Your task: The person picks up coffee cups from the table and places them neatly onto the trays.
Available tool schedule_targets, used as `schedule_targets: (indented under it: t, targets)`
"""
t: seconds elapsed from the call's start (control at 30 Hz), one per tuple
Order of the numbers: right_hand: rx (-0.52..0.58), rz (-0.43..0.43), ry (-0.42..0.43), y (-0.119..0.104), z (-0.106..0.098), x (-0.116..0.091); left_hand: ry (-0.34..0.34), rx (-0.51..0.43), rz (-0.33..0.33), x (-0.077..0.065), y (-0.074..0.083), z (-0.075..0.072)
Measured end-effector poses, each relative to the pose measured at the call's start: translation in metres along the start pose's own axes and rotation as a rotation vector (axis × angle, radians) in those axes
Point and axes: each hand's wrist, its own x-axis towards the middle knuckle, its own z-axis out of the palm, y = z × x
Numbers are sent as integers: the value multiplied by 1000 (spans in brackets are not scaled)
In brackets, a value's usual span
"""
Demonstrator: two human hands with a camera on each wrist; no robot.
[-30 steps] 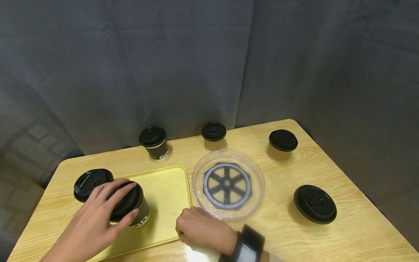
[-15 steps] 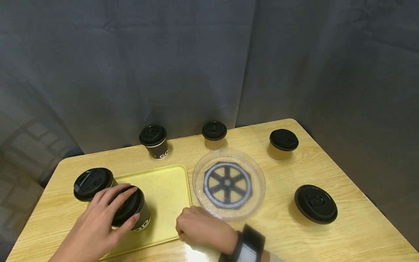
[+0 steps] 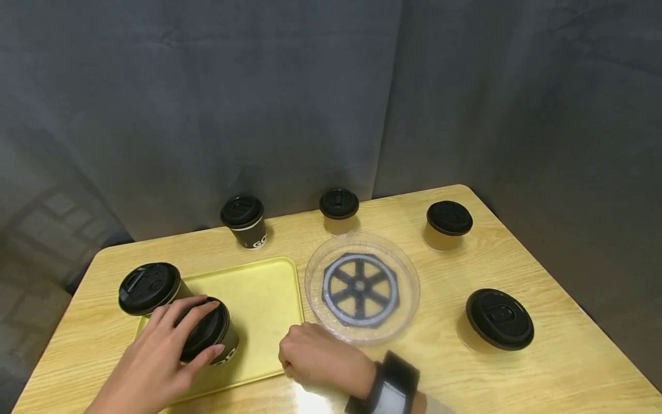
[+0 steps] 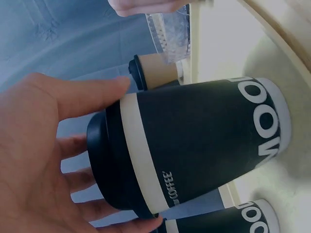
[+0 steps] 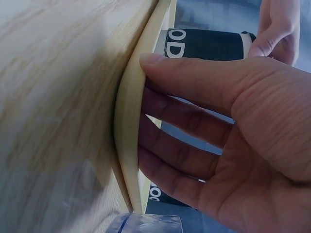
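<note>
My left hand (image 3: 155, 351) grips a dark paper coffee cup (image 4: 194, 136) from above, fingers and thumb spread round its black lid (image 3: 208, 333). The cup stands upright at the near left part of a yellow tray (image 3: 269, 299), its base close over the tray floor. A second dark coffee cup (image 3: 150, 287) with a black lid is just behind it at the tray's far left. At the tray's near right corner, my right hand (image 3: 323, 356) holds the rim (image 5: 129, 116), thumb outside and fingertips reaching behind it.
A clear round dish (image 3: 412, 310) with a dark spoked shape lies right of the tray. Behind the tray stands another dark cup (image 3: 250, 233). Tan cups with black lids stand at the back (image 3: 339, 224), back right (image 3: 437, 237) and right (image 3: 473, 336). A grey curtain (image 3: 289, 115) hangs behind the table.
My left hand and the gripped cup have shifted slightly toward me and right, showing more of the cup behind. My right hand stays at the tray corner.
</note>
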Motion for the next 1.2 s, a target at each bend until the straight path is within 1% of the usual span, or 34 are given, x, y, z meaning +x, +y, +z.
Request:
schedule_targets:
  t: [0.27, 0.37, 0.5, 0.6, 0.73, 0.83, 0.93, 1.07, 1.2]
  targets:
    - [-3, 7, -19, 1, -1, -1, -47, 20, -41, 2, 3, 1]
    - [-30, 5, -29, 1, -1, 0, -20, 25, -17, 0, 1, 3]
    - [-66, -12, -32, 1, 0, 2, 36, 68, 9, -4, -1, 5]
    - [-64, -6, -37, 1, 0, 2, 39, 98, 4, -5, -2, 6]
    - [-58, 4, -35, 1, 0, 2, 32, 111, 1, -5, -2, 5]
    - [-59, 0, -30, 0, 1, 2, 53, 114, 5, -7, -2, 5]
    - [-61, -5, -28, 0, 0, 2, 90, 115, 10, -12, -4, 5]
    - [-50, -7, -32, -1, 0, 2, 124, 103, -18, -21, -6, 6]
    - [-53, -8, -25, 0, -1, 2, 142, 65, -61, -29, -11, 6]
